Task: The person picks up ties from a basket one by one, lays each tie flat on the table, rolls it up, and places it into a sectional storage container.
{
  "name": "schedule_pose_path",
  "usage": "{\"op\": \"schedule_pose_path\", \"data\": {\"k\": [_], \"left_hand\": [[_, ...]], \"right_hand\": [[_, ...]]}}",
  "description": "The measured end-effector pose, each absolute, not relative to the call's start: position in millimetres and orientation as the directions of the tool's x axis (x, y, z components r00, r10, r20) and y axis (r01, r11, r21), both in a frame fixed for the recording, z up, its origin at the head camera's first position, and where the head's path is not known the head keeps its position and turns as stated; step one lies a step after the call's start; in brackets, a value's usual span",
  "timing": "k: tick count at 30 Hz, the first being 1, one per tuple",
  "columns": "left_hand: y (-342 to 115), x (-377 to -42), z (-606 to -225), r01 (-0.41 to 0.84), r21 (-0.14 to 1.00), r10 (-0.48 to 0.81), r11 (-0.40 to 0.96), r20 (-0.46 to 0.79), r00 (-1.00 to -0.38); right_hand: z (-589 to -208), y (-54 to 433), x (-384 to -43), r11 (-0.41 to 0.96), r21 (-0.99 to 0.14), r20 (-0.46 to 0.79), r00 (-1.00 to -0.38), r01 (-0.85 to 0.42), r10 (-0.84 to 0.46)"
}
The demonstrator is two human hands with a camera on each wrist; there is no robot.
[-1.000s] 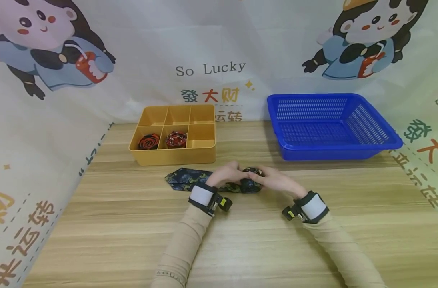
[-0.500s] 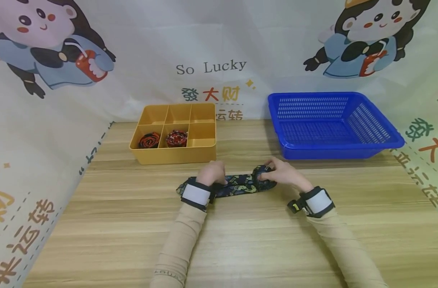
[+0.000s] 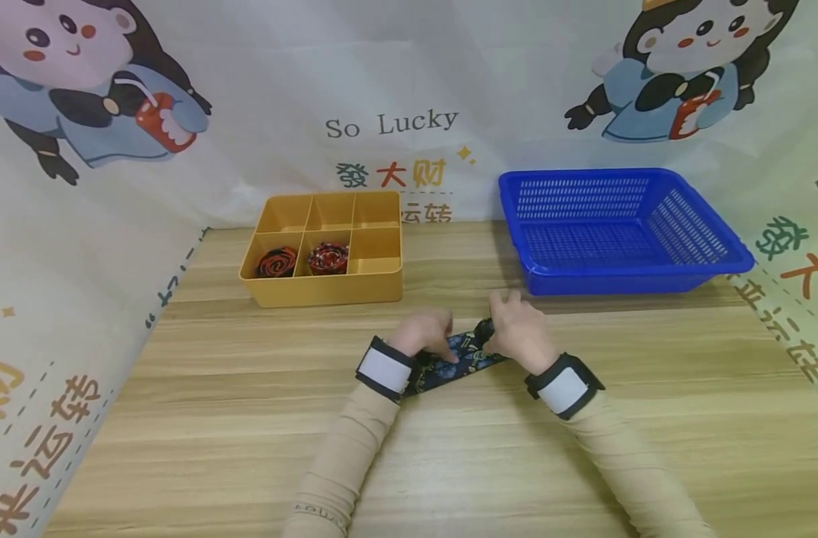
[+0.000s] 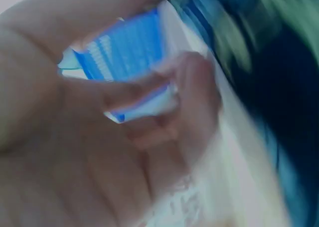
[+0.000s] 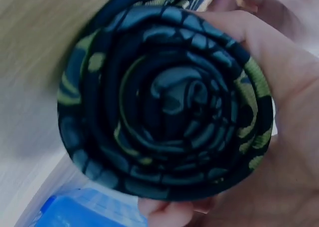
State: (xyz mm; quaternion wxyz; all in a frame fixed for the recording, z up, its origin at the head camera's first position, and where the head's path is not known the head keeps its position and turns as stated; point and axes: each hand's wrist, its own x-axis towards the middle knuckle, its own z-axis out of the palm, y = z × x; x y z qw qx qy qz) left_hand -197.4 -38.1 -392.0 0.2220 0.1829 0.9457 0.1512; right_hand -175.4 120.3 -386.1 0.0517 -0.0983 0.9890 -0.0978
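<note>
A dark navy necktie (image 3: 465,357) with a yellow-green and blue pattern lies on the wooden table, partly rolled up. Its right end is a round coil (image 5: 167,102), whose spiral side fills the right wrist view. My right hand (image 3: 521,332) grips this coil, thumb and fingers around it. My left hand (image 3: 422,332) is over the flat stretch of tie, fingers loosely bent and pointing down onto it. In the blurred left wrist view, a gap shows between the thumb and the bent fingers (image 4: 197,87), with the tie beyond them. The tie's left end is partly hidden under my left wrist.
A yellow divided box (image 3: 321,290) stands behind on the left. Two of its front compartments hold coiled ties, a red-and-black one (image 3: 277,262) and a red patterned one (image 3: 328,258). A blue plastic basket (image 3: 640,282) stands at the back right, before a printed cloth backdrop.
My left hand went left along the tie, then came back right toward the coil. The tie now slants, its left end nearer me. My right hand has turned over the coil.
</note>
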Motion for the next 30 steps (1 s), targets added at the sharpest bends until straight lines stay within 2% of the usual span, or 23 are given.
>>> {"op": "schedule_pose_path", "data": {"k": [2, 5, 8, 12, 15, 18, 21, 25, 30], "left_hand": [[-33, -199, -394, 0.352, 0.489, 0.529, 0.798, -0.29, -0.798], [-23, -199, -399, 0.452, 0.585, 0.631, 0.674, -0.136, -0.764], [-15, -197, -402, 0.529, 0.562, 0.634, 0.636, 0.01, -0.773], [-10, -195, -404, 0.57, 0.518, 0.613, 0.638, 0.105, -0.783], [-9, -193, -403, 0.543, 0.506, 0.587, 0.671, 0.085, -0.805], [-8, -192, -402, 0.494, 0.502, 0.558, 0.71, 0.028, -0.83], [-8, -191, -401, 0.478, 0.494, 0.559, 0.726, -0.018, -0.829], [-8, -188, -399, 0.491, 0.476, 0.581, 0.73, -0.052, -0.813], [-5, -183, -396, 0.447, 0.445, 0.522, 0.776, -0.056, -0.851]], "right_hand": [[-389, 117, -173, 0.964, -0.166, -0.028, -0.976, -0.209, -0.216], [-389, 118, -173, 0.962, -0.152, -0.022, -0.972, -0.227, -0.233], [-383, 126, -175, 0.945, -0.195, -0.068, -0.957, -0.263, -0.281], [-369, 143, -182, 0.867, -0.365, -0.155, -0.896, -0.339, -0.416], [-365, 155, -189, 0.84, -0.449, -0.232, -0.868, -0.304, -0.438], [-368, 163, -195, 0.855, -0.474, -0.332, -0.857, -0.209, -0.394], [-373, 167, -199, 0.842, -0.526, -0.397, -0.841, -0.119, -0.367], [-378, 161, -198, 0.828, -0.557, -0.37, -0.873, -0.066, -0.319], [-377, 145, -192, 0.868, -0.484, -0.277, -0.923, -0.107, -0.268]]}}
